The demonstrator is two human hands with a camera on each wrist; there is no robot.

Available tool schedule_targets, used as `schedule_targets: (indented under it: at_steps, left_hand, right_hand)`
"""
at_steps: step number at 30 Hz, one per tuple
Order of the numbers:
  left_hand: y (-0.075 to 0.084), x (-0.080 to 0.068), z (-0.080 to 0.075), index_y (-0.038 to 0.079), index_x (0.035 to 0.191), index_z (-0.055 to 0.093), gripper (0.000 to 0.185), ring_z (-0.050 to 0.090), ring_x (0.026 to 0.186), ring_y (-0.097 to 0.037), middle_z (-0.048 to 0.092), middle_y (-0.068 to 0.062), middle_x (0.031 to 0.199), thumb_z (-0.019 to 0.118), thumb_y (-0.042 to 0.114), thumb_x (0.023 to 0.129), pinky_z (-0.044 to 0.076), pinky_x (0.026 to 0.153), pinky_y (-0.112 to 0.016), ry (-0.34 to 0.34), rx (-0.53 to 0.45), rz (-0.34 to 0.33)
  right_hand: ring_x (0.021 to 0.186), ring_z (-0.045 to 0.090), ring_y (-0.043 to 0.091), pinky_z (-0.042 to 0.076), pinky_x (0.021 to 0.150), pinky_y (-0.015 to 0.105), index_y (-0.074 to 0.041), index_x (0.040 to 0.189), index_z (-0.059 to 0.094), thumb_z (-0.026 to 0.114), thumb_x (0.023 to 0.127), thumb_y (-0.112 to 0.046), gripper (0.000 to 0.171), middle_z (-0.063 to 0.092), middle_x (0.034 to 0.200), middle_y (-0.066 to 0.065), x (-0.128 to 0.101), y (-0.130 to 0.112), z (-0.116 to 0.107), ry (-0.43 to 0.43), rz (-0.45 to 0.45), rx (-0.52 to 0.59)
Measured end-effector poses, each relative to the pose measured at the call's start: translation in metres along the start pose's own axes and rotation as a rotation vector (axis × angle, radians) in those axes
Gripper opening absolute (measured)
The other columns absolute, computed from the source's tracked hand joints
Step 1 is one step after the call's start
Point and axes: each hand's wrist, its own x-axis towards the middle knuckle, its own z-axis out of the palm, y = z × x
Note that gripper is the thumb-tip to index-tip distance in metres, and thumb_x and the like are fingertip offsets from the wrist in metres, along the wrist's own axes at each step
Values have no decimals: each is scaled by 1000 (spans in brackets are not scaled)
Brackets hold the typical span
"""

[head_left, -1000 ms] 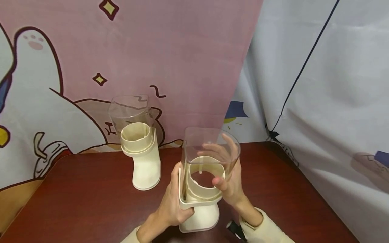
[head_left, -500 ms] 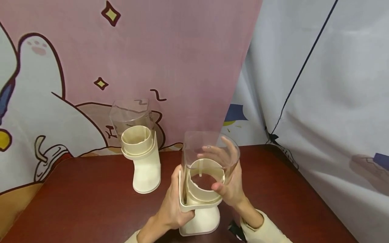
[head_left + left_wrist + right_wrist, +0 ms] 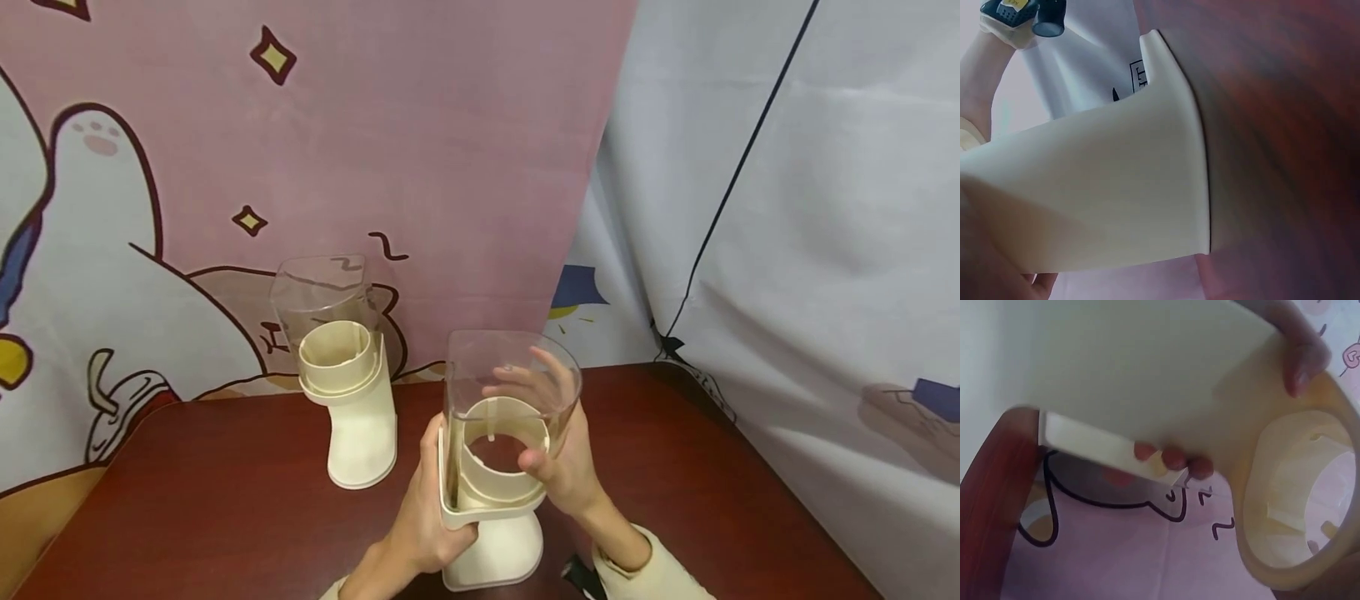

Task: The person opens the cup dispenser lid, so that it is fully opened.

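In the head view a cream stand (image 3: 491, 554) with a ring top stands upright near the front of the table. A clear square-sided tank (image 3: 487, 358) sits in its top, around an inner cream ring (image 3: 502, 483). My left hand (image 3: 427, 517) grips the stand's upright from the left, thumb across its front. In the right wrist view, that hand's fingertips (image 3: 1172, 459) curl round the stand's edge. My right hand (image 3: 566, 450) holds the tank's right side, its fingers showing through the clear wall. The stand's foot (image 3: 1197, 156) rests on the table in the left wrist view.
A second cream stand (image 3: 362, 442) with its own clear tank (image 3: 322, 287) stands farther back on the left. A small black object (image 3: 581, 575) lies by the right sleeve. Behind the red-brown table (image 3: 225, 500) hang a pink printed curtain (image 3: 450, 167) and a white one (image 3: 787, 250).
The head view has tilted up a little, so everything sits lower in it. Both hands keep the same hold, and the stand and tank show no clear movement on the table.
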Motion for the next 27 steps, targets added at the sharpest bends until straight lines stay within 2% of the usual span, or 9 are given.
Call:
schedule_targets:
  at_steps: [6, 13, 21, 27]
  left_hand:
    - [-2, -3, 1, -12, 134, 16, 104, 48, 108, -20, 42, -14, 128, 54, 9, 40, 36, 93, -25, 13, 36, -2]
    - [-2, -1, 2, -9, 136, 17, 106, 50, 104, -22, 46, -11, 124, 56, 7, 38, 37, 91, -25, 12, 51, -51]
    - [-23, -13, 9, -7, 137, 15, 111, 49, 107, -19, 43, -8, 128, 60, 14, 38, 39, 91, -27, -7, 105, -53]
    - [-29, -14, 6, -5, 138, 14, 110, 52, 104, -19, 45, -7, 126, 61, 16, 40, 42, 88, -28, -22, 129, -65]
  right_hand:
    - [102, 58, 35, 50, 79, 37, 10, 133, 18, 63, 78, -47, 92, 49, 119, 29, -2, 1, 0, 5, 28, 16]
    - [101, 59, 34, 50, 79, 39, 15, 131, 19, 60, 80, -49, 91, 50, 118, 28, 0, 7, -2, 15, -42, -5]
    - [104, 56, 37, 51, 77, 40, 18, 130, 13, 65, 78, -42, 95, 47, 120, 30, -2, 11, -5, -15, -92, 78]
    - [103, 56, 39, 49, 82, 39, 21, 127, 13, 67, 76, -41, 97, 46, 119, 33, 3, 9, -4, -31, -128, 48]
